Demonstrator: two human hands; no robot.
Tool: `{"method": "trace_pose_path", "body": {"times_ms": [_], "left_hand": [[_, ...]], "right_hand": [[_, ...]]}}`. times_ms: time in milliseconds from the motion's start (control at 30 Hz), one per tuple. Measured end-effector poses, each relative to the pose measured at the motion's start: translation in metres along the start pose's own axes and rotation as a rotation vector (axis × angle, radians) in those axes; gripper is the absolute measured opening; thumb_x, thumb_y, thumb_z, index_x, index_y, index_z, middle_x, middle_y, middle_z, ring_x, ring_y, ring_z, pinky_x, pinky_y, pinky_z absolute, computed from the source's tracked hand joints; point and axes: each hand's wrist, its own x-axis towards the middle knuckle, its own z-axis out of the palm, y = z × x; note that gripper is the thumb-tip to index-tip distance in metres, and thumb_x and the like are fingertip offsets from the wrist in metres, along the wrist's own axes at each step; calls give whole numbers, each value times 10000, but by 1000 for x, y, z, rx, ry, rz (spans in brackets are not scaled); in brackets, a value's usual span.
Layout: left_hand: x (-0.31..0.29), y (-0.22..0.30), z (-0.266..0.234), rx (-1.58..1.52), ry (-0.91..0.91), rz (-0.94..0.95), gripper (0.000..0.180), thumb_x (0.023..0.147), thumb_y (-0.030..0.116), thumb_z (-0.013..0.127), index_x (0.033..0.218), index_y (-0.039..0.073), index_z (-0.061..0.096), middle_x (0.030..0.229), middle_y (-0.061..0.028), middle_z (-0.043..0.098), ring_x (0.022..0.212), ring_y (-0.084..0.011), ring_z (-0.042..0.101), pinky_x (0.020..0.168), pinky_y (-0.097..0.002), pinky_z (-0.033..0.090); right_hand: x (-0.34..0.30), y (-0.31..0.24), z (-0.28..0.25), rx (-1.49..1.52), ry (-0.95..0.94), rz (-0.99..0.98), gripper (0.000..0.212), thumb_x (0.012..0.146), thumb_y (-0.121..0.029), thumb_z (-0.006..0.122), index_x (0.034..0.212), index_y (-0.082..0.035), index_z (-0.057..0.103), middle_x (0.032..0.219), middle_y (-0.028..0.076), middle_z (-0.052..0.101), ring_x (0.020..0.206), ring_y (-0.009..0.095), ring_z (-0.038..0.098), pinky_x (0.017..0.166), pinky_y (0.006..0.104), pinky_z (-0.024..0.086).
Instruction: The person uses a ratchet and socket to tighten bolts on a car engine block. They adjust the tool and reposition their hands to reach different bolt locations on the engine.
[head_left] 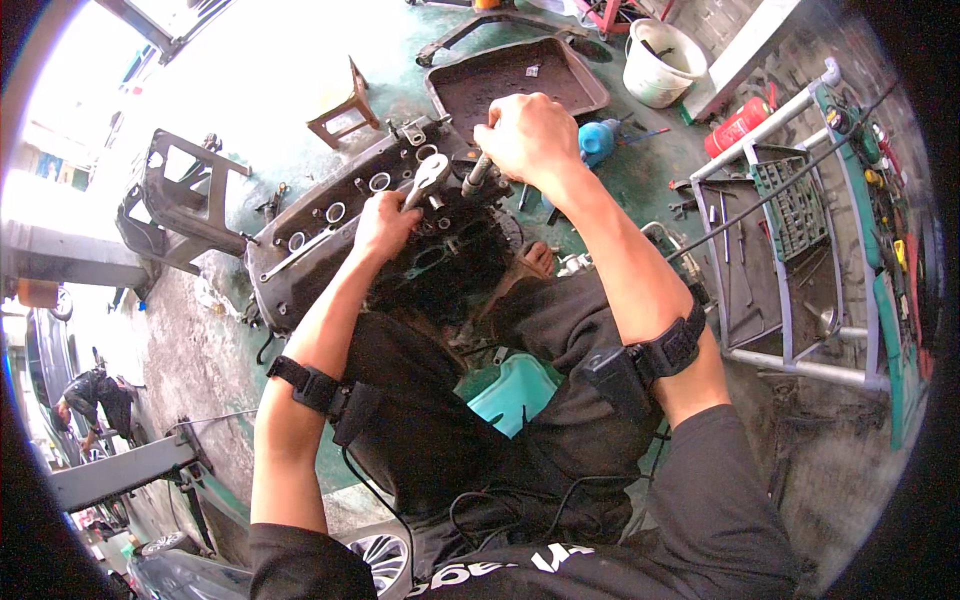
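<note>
In front of me stands a dark, greasy engine block (290,290) with round openings along its top. My left hand (383,226) is closed around the handle of a ratchet wrench (431,174), its shiny round head pointing up and away over the engine. Just right of that head, my right hand (536,138) grips a dark cylindrical metal piece (476,178) that looks like a long socket, held at a tilt over the engine's right end. My fingers partly hide its upper end. A long wrench (295,256) lies along the engine's near left side.
Beyond the engine are a brown drip tray (590,92), a small stool (345,108) and a white bucket (665,65). A blue container (598,143), red extinguisher (738,128) and tool rack (770,365) stand right. Another person (100,398) bends far left.
</note>
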Motion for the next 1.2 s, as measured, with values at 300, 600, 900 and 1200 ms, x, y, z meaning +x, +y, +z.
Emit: {"method": "trace_pose_path", "body": {"times_ms": [300,600,900,1200], "left_hand": [[0,1,-18,-121,52,-131,268,817,242,649,928,5,706,668,-85,675,506,-142,591,507,-315,477],[0,-5,-35,-681,-7,-348,218,907,256,615,875,41,608,782,-68,693,473,-53,476,389,-213,352],[-15,15,-49,-936,48,-337,245,951,256,561,920,19,614,781,-68,675,447,-51,434,368,-202,317],[-39,48,-51,-1038,-2,-270,337,909,346,626,876,11,647,514,29,474,381,-60,367,368,-224,248]], "right_hand": [[8,14,5,23,-70,41,322,720,-368,622,857,-97,728,844,165,694,827,324,677,770,406,531],[13,27,17,428,-482,142,271,797,-264,613,786,-10,707,677,162,677,591,250,662,629,365,541],[-1,3,24,1459,-961,174,231,756,59,623,973,1,572,838,103,637,739,219,655,659,307,548],[7,-38,52,572,-214,92,267,726,-276,694,778,-15,674,678,99,648,643,151,600,619,307,471]]}}
